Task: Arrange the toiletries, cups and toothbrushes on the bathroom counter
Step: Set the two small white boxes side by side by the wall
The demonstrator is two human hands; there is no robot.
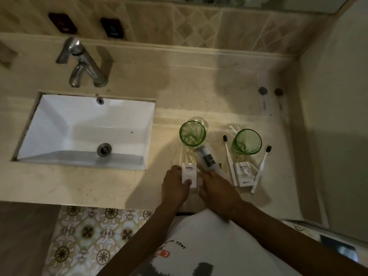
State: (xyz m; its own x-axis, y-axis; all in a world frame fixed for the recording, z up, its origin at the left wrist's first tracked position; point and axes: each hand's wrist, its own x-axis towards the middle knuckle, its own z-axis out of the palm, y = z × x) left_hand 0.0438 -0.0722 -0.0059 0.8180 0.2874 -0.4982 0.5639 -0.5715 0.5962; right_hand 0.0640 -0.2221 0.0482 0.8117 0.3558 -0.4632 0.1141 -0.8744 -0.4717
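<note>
A white box [189,174] marked HOTEL is being squared up near the counter's [119,182] front edge, right of the sink [59,124]. It is pinched narrowly by the left hand [175,186], thumb on its face, long axis running front to back, print end toward the wall. The right hand [217,188] rests beside it on a clear packet [206,159]; its hold cannot be told. Behind stands a green cup [192,133]. Further right, a finished set is seen: cup [247,141], box [244,174], two toothbrushes [230,162]. Next, mirroring that set seems called for
</note>
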